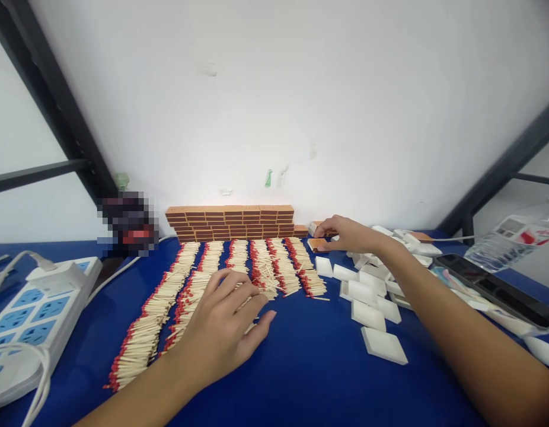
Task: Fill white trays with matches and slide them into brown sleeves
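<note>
Rows of red-tipped matches (185,302) lie on the blue tabletop. Over the middle rows hovers or rests my left hand (227,320), its fingers curved, thumb apart, and nothing visible in it; contact with the matches cannot be told. At the back right, my right hand (343,234) has thumb and fingers around a small orange matchbox (318,244). Just behind that hand are more matchboxes (313,227), partly hidden. To the left stands a stacked wall of matchboxes (230,222), brown striking sides facing me. Loose white matchbox trays (367,314) lie below my right forearm.
On the left sits a white power strip (47,308) with blue sockets and a plugged-in charger (56,277). A black phone (497,290) and a clear plastic bottle (514,237) lie at the right. A white wall (274,118) closes the back.
</note>
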Demonstrator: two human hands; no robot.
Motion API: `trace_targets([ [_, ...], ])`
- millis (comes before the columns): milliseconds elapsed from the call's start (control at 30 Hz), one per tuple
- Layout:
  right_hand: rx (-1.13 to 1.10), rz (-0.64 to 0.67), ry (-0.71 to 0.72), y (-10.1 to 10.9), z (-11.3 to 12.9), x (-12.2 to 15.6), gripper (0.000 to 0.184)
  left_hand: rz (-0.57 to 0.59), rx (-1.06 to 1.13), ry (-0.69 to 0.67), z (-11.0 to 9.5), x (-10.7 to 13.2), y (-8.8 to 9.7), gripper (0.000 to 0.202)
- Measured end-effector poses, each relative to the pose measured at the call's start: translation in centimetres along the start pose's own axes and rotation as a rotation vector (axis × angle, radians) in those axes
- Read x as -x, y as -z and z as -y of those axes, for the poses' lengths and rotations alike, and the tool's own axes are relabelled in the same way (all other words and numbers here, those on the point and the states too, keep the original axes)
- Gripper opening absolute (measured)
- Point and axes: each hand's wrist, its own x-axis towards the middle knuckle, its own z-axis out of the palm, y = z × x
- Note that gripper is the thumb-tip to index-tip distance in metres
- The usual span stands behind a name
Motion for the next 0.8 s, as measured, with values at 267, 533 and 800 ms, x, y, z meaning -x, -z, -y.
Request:
trace_targets([
  [267, 0.053, 0.156, -0.101, 0.0, 1.8, 1.4, 0.039, 0.006, -0.008, -0.005, 0.1, 0.1, 0.1, 0.012],
  [533, 0.093, 0.116, -0.087, -0.2, 2.2, 1.8, 0.021, 0.012, -0.014, 0.0, 0.3, 0.2, 0.1, 0.012],
  [800, -0.109, 0.118, 0.32, -1.9, 11.5, 6.6, 0.015, 0.098, 0.029, 0.038, -0.5, 0.3, 0.0, 0.025],
])
